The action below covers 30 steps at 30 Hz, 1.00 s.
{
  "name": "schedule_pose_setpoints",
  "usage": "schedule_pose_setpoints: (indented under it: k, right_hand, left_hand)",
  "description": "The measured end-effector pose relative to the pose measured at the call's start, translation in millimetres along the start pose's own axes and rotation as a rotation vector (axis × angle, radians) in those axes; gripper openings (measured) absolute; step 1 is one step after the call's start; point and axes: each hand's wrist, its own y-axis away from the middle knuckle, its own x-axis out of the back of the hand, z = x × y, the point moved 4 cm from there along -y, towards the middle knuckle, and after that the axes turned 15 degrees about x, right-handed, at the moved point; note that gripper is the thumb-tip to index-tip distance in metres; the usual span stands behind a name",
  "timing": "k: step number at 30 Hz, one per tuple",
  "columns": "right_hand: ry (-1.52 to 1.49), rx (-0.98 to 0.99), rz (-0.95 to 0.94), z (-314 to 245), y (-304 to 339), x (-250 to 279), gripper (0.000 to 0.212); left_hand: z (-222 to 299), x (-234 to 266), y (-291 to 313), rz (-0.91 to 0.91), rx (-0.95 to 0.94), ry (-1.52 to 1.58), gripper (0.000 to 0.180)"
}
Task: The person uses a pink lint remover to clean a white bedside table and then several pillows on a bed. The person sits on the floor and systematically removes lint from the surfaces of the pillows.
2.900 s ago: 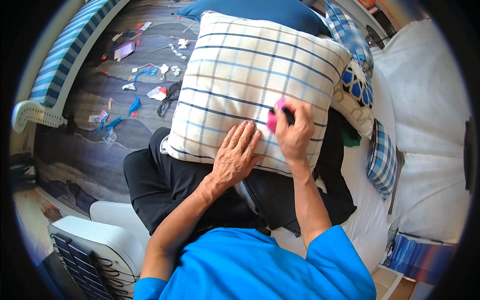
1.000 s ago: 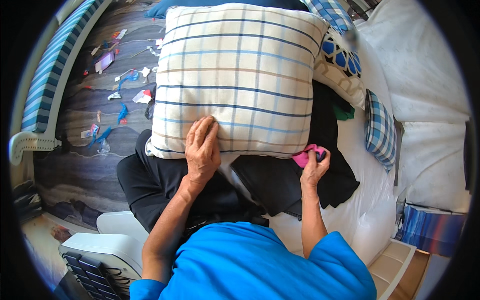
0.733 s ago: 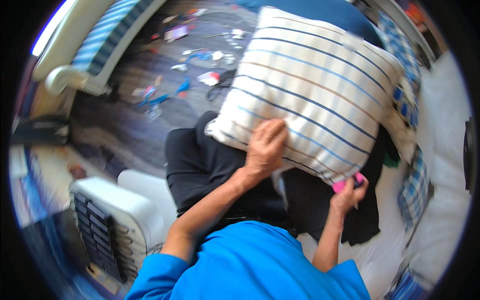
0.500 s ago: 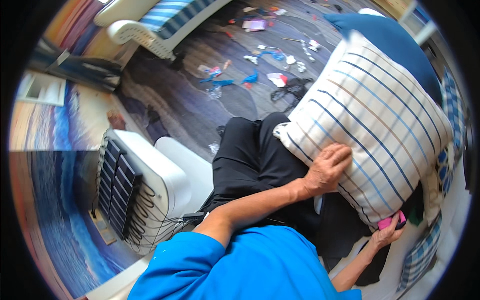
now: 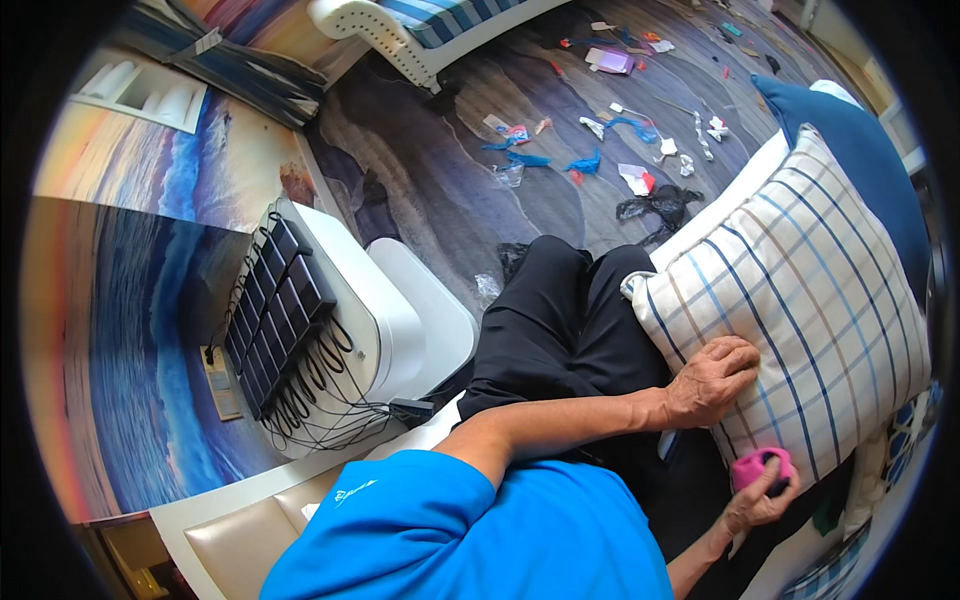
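Observation:
A white cushion [image 5: 800,290] with navy, light blue and tan stripes leans over my right thigh and the seat beside me. My left hand [image 5: 712,382] reaches across, its fingers curled against the cushion's near left part and gripping the cloth. Near the cushion's lower edge, my right hand [image 5: 762,500] is wrapped around a small pink and black handheld tool [image 5: 758,470]. The tool's pink end rests at the fabric; its working face is hidden.
Behind stands a dark blue cushion [image 5: 860,170]. A white cabinet [image 5: 385,310] at left bears a rack of black devices [image 5: 275,315] with coiled cables. Scraps and a black plastic bag [image 5: 660,205] litter the patterned floor. A striped bench [image 5: 450,25] stands at the far side.
My right hand has moved left along the cushion's lower edge with the pink tool. My left hand stays on about the same spot of the cushion. The whole view has shifted.

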Motion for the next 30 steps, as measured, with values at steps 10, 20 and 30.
schedule_pose_setpoints:
  k: [10, 20, 30]
  right_hand:
    - [-0.139, -0.521, 0.416, 104, -29, 26, 0.034]
    - [-0.097, -0.255, 0.233, -10, -40, 19, 0.019]
    - [-0.097, -0.117, 0.185, 11, -72, -2, 0.017]
  left_hand:
    - [-8, 7, -20, -0.021, 0.027, -0.018, 0.032]
    - [19, -18, -26, -0.155, 0.004, -0.13, 0.042]
    - [8, -22, -31, -0.225, -0.084, -0.227, 0.043]
